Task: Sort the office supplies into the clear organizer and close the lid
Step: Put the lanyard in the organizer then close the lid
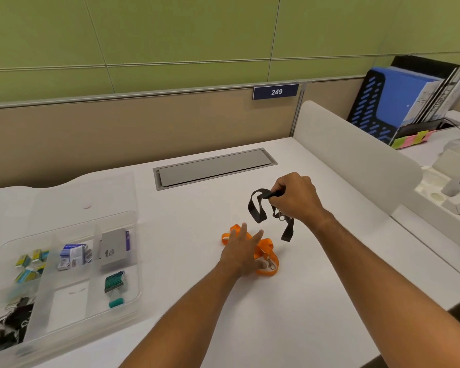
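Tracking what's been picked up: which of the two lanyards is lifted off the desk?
The black lanyard, gripped by the right hand; the orange lanyard lies flat under the left hand.

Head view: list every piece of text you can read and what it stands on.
"249": white digits on the blue plate fixed to the partition's top edge.
Print on the small boxes and grey card in the clear organizer: too blurred to read.
Spines in the file holder: unreadable.

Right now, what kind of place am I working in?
Most likely an office cubicle: a desk walled by partition panels, a number plate reading 249 on the partition, and a file rack of folders next door.
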